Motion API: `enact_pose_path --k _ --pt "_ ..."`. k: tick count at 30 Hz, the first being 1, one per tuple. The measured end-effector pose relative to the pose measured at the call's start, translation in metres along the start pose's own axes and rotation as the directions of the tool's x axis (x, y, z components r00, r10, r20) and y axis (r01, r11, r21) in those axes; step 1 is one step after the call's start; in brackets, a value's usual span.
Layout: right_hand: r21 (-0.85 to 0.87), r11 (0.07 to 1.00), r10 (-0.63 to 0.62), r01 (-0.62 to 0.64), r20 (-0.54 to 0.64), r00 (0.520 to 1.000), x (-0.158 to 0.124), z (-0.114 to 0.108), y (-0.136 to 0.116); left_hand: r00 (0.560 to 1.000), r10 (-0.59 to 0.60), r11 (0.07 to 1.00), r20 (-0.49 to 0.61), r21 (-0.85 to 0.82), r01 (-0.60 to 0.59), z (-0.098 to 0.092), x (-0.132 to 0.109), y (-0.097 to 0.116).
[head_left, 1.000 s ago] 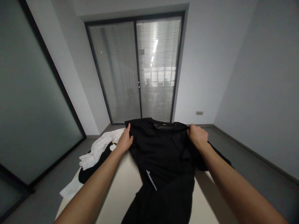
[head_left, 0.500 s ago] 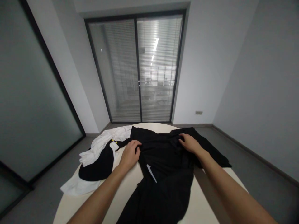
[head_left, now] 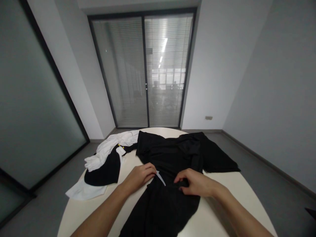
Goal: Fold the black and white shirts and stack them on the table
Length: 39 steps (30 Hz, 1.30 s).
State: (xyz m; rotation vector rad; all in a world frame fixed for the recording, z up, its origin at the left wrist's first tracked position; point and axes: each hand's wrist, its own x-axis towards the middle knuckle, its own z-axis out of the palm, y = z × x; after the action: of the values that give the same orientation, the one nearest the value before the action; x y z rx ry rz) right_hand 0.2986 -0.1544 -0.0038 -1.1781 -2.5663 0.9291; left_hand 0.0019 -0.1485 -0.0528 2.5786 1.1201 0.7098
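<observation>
A black t-shirt (head_left: 172, 158) lies spread on a round cream table (head_left: 222, 197), collar end toward the far edge, one sleeve out to the right. My left hand (head_left: 139, 176) rests on the shirt's left edge near a small white label (head_left: 161, 177), fingers curled and touching the cloth. My right hand (head_left: 195, 182) lies on the middle of the shirt with its fingers bent, pinching a fold of the black fabric.
A heap of white and black clothes (head_left: 106, 161) lies on the table's left side, partly hanging over the rim. Beyond the table are a grey floor, glass sliding doors with blinds (head_left: 145, 72), a glass partition on the left and a plain wall on the right.
Both hands held the shirt up by its shoulders, laid it flat on the table, then drew back toward me to its middle.
</observation>
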Motion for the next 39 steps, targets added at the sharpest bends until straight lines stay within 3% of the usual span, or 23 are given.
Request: enact_pose_path --k 3,6,10,13,15,18,20,22,24,27,31,33,35,39 --pt "0.046 0.998 -0.033 0.04 -0.141 0.99 -0.011 -0.004 0.015 0.996 -0.054 0.999 -0.072 -0.001 0.054 -0.005 0.001 -0.008" --pt "0.048 0.994 -0.08 0.103 -0.342 0.936 -0.018 -0.015 0.035 0.963 -0.169 0.985 -0.209 -0.01 0.171 -0.015 -0.005 -0.028" --pt "-0.005 0.997 -0.068 0.079 -0.558 0.827 -0.018 -0.026 0.069 0.857 -0.371 0.927 -0.357 -0.082 0.367 -0.024 -0.016 -0.063" --pt "-0.064 0.998 -0.033 -0.013 -0.655 0.755 -0.018 -0.029 0.089 0.767 -0.479 0.871 -0.426 -0.119 0.477 -0.026 -0.02 -0.075" --pt "-0.141 0.989 -0.06 -0.044 -0.66 0.748 -0.019 -0.029 0.09 0.747 -0.448 0.875 -0.491 -0.073 0.478 -0.027 -0.019 -0.069" --pt "-0.282 0.959 -0.146 -0.026 -0.57 0.809 -0.019 -0.025 0.071 0.753 -0.362 0.884 -0.549 0.053 0.464 -0.032 -0.014 -0.044" --pt "-0.345 0.938 -0.197 0.029 -0.46 0.866 -0.017 -0.018 0.05 0.787 -0.413 0.866 -0.458 0.069 0.495 -0.036 -0.012 -0.024" --pt "-0.376 0.923 -0.225 0.084 -0.349 0.91 -0.014 -0.01 0.031 0.886 -0.397 0.903 -0.238 0.072 0.424 -0.04 -0.012 -0.009" --pt "-0.386 0.916 -0.223 0.104 -0.277 0.935 -0.01 -0.002 0.021 0.955 -0.297 0.954 -0.01 0.044 0.297 -0.042 -0.014 -0.001" --pt "-0.402 0.913 -0.183 0.066 -0.262 0.948 -0.004 0.006 0.022 0.962 -0.22 0.974 0.164 -0.009 0.224 -0.039 -0.016 -0.001" --pt "-0.381 0.924 -0.147 0.016 -0.316 0.937 -0.001 0.005 0.035 0.956 -0.205 0.974 0.208 -0.055 0.22 -0.033 -0.018 -0.012" --pt "-0.299 0.954 -0.11 -0.021 -0.416 0.903 -0.002 0.001 0.043 0.963 -0.235 0.967 0.135 -0.072 0.246 -0.033 -0.019 -0.019" --pt "-0.149 0.987 -0.039 -0.053 -0.552 0.833 -0.005 -0.003 0.05 0.951 -0.309 0.947 0.013 -0.092 0.309 -0.036 -0.02 -0.027" --pt "0.183 0.983 0.118 0.034 -0.753 0.647 -0.01 -0.014 0.068 0.841 -0.522 0.827 -0.14 -0.325 0.459 -0.038 -0.024 -0.048"
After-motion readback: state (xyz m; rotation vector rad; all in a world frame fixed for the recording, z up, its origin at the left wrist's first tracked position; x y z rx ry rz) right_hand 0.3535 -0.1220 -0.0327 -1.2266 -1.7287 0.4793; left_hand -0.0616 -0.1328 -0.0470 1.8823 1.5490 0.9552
